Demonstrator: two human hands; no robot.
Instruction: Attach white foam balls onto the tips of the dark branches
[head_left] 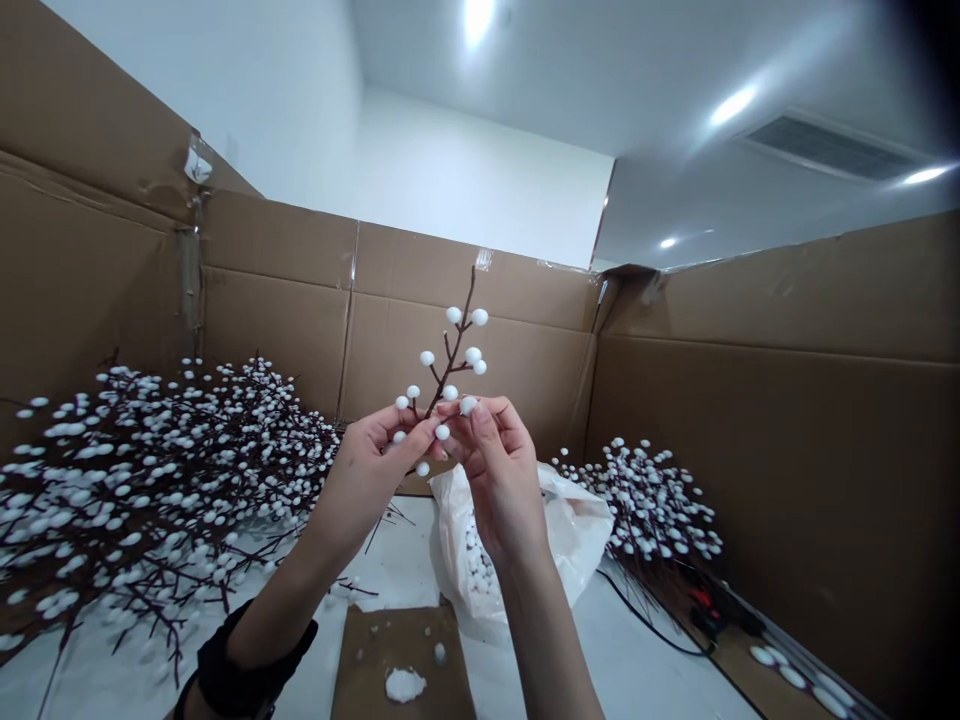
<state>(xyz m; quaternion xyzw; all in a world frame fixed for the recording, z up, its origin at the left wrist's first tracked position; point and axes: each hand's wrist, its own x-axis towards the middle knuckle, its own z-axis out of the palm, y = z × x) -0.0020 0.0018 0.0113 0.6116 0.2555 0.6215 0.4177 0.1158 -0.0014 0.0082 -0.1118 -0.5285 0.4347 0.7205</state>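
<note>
A thin brown branch [452,362] with several white balls on its twigs stands upright in front of me. My left hand [381,452] pinches its stem low down, fingers closed round it. My right hand [499,460] holds a white ball [469,405] between thumb and fingers, at the end of a short side twig on the right. Both hands nearly touch each other at the stem. The top of the branch and its bare tip are free of the fingers. The lower end of the stem is mostly hidden behind my left hand.
Piles of white-balled branches lie at left [150,470] and right [652,500]. A white plastic bag [577,525] of loose balls stands behind my right forearm. Nearer is a cardboard piece [397,640] with a white blob [405,685]. Cardboard walls [285,245] surround the table; a black cable lies right.
</note>
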